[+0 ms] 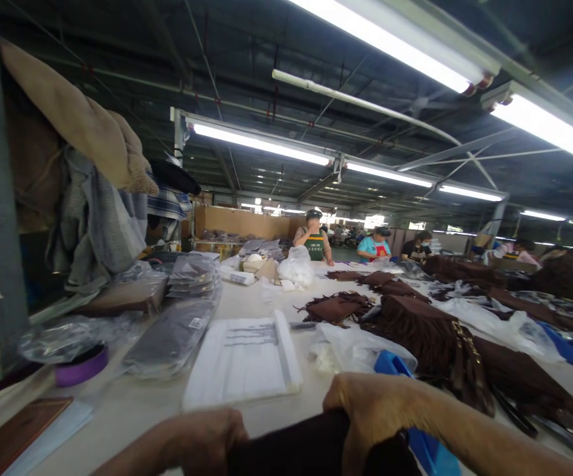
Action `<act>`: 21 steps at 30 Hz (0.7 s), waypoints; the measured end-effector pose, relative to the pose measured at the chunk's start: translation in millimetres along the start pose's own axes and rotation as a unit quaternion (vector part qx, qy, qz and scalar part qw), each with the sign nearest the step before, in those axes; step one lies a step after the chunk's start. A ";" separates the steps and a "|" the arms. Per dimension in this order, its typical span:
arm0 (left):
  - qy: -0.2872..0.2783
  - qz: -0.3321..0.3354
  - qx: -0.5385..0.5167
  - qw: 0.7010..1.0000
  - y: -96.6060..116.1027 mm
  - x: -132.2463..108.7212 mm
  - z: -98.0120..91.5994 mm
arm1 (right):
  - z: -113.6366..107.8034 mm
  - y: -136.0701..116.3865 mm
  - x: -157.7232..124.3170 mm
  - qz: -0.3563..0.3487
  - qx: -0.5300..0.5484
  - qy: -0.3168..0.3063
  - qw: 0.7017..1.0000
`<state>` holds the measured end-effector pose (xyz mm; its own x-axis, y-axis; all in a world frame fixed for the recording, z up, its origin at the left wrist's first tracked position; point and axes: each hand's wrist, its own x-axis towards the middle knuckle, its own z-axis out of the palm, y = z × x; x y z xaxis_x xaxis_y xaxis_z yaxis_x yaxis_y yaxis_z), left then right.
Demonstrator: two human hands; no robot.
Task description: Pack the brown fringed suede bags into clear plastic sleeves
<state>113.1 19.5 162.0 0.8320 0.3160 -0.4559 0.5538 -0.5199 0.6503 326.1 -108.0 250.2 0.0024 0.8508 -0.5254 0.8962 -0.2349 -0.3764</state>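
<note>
Left hand [214,433], right hand [363,406]: both grips closed on dark brown cloth [289,446]. Blue plastic piece [390,363] just beside right hand; white stack [239,367], fringed brown bag [410,330] beyond, on bench [135,406].

Factory workshop: worktable [142,400], tube lights [261,143], aproned workers [314,247]

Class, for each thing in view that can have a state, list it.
Left hand: gripping
Right hand: gripping
Dark brown material: held in both hands
Grey packages: wrapped in clear plastic, stacked
Purple roll: lying flat
Fringed brown bag: lying on the table
Grey garment: hanging
Fluorescent tube: lit
</note>
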 end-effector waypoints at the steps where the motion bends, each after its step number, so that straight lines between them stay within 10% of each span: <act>1: 0.015 0.009 0.036 0.999 6.9 -7.3 -12.3 | -2.3 1.1 0.9 0.009 0.006 -0.004 1.000; 8: 0.222 -0.006 0.306 0.926 22.7 -31.0 -87.4 | -23.4 -10.8 20.6 0.013 -0.116 0.143 0.983; 15: 0.338 -0.047 0.448 0.827 19.6 -35.8 -97.6 | -45.1 -26.5 42.9 0.003 -0.214 0.252 0.944; 21: 0.354 -0.060 0.477 0.802 -4.4 -35.6 -102.4 | -46.0 -29.5 71.4 0.005 -0.248 0.232 0.940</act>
<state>84.2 91.9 237.6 0.7710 0.6054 0.1976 0.6360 -0.7162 -0.2873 320.3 -18.7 258.9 0.1022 0.9904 -0.0934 0.9915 -0.0939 0.0898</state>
